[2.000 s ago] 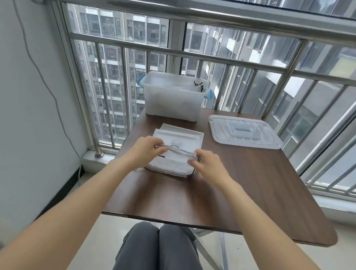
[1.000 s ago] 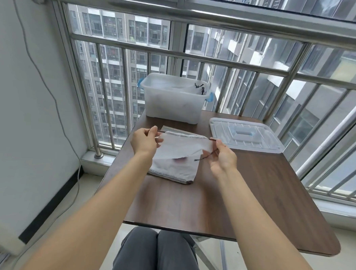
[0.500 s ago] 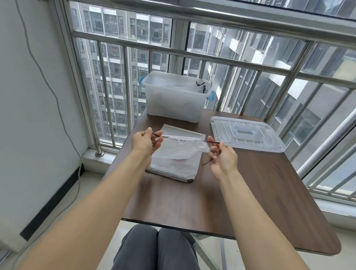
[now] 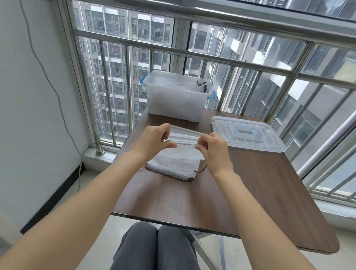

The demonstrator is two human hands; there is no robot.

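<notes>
Before the bin (image 4: pixel 174 103) (lid (image 4: pixel 247 134) beside), left hand (image 4: pixel 152 142) and right hand (image 4: pixel 213 151) pinch a pouch (image 4: pixel 184 150).

Whites over dark wood
White drawstring bag (image 4: pixel 172 168) with brown cord; translucent white bin (image 4: pixel 174 102) with blue latches; dark wood-grain table (image 4: pixel 262 201); grey trousers (image 4: pixel 156 253).

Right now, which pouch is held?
The top pouch, pinched at its mouth by the left hand and right hand; the other pouch lies flat on the table.
</notes>
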